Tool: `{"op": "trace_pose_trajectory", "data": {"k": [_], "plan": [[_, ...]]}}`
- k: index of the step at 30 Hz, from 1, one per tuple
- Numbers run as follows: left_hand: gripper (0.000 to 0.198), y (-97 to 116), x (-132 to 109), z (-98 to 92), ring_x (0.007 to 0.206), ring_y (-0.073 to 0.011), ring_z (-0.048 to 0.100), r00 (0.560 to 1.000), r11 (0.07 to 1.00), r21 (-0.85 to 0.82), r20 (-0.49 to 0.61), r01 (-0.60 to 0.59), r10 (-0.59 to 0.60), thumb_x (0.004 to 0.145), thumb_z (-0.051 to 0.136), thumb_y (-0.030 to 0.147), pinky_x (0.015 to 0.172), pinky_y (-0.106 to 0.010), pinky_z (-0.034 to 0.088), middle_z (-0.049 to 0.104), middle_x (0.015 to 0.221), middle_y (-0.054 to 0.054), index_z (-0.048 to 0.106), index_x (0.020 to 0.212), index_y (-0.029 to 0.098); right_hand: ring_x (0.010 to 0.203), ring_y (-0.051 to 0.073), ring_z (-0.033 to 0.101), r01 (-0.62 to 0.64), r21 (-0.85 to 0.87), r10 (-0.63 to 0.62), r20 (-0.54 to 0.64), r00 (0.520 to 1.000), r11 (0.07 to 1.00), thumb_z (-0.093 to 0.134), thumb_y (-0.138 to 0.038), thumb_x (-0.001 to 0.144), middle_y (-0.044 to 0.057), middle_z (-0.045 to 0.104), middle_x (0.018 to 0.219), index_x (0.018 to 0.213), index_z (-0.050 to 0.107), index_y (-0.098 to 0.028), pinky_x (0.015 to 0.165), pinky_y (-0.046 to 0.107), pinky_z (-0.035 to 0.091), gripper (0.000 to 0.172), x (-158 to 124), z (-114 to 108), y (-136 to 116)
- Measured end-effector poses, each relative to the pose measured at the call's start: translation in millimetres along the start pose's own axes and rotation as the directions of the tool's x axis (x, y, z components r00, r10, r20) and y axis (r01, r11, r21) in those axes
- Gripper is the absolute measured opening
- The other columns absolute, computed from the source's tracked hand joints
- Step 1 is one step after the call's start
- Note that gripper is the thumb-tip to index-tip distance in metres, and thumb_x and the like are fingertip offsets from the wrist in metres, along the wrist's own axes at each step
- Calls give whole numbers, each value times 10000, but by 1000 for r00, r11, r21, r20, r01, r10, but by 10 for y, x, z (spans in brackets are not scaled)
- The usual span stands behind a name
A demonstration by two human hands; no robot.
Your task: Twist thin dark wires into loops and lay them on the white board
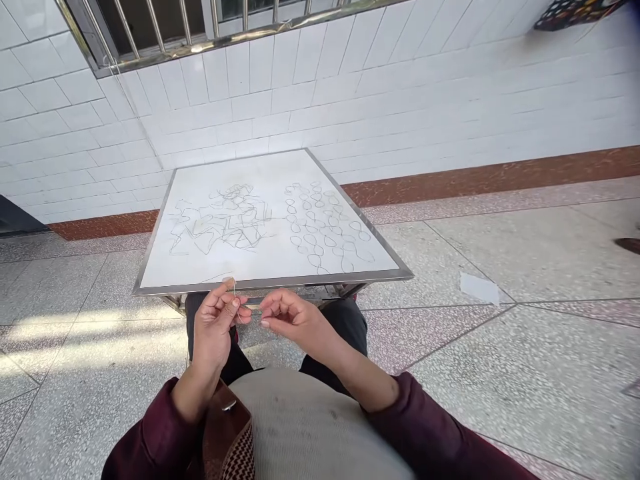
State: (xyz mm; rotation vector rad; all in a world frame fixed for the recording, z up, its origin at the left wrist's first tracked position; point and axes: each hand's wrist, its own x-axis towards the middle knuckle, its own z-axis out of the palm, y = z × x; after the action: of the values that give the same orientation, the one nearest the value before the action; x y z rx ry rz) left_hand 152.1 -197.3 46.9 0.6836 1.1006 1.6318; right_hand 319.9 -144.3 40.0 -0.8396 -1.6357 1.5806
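Standing on terrazzo (525,253), steel-edged table (273,283) faces wall tiles (400,87).

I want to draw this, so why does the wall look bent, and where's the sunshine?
In the head view, the wall tiles slant and curve, as a wide lens makes them; sunlight falls in pale patches on the floor; the hands look fairly sharp.

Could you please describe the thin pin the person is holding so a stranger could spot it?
Below the near edge of the white board, the left hand and right hand meet. The thin metal pin stands upright in the left hand's fingertips, the only bright sliver rising above the fingers.
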Motion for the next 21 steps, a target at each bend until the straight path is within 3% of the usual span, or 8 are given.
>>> {"op": "trace_pose_trajectory", "data": {"k": [5,9,12,14,18,21], "plan": [[403,-55,-7,16,659,-109,673,1000,1000,-29,-13,-5,5,766,794,294,657,-253,553,696,822,13,670,1143,229,692,124,621,-54,324,46,33,998,945,752,-346,781,7,679,823,917,627,-207,688,287,535,231,-2,31,122],[385,-87,-7,33,716,-124,691,1000,998,-59,-13,-5,4,756,802,294,703,-261,553,703,812,10,681,1113,217,803,162,631,-1,290,-20,71,997,957,687,-489,851,47,701,914,944,680,-210,772,330,537,294,-14,29,189],[391,-118,-19,28,724,-129,676,1000,1000,5,1,-3,3,766,792,315,678,-248,533,707,798,-6,680,1118,188,788,171,618,61,331,-50,-42,998,942,463,-650,932,73,688,900,983,678,-206,733,322,522,496,16,-78,157],[435,-147,-32,17,715,-127,657,1000,997,82,24,-17,15,776,781,328,652,-237,513,713,792,-15,659,1168,185,717,152,587,63,283,-30,-119,992,957,436,-628,952,64,680,878,1017,669,-212,665,294,499,482,48,-147,94],[558,-215,-58,2,741,-136,637,993,968,245,117,-45,17,809,753,322,705,-256,501,719,785,-8,560,1321,213,712,153,592,-8,-37,5,-72,997,999,665,-413,862,39,706,877,999,680,-226,621,272,471,232,91,-134,-40],[582,-266,-74,7,734,-145,637,985,960,280,170,-15,-34,823,738,331,699,-267,497,705,767,6,522,1354,231,645,138,591,13,-107,-23,-92,996,994,627,-365,866,17,689,807,935,684,-226,586,264,469,166,96,-46,-63]]}}
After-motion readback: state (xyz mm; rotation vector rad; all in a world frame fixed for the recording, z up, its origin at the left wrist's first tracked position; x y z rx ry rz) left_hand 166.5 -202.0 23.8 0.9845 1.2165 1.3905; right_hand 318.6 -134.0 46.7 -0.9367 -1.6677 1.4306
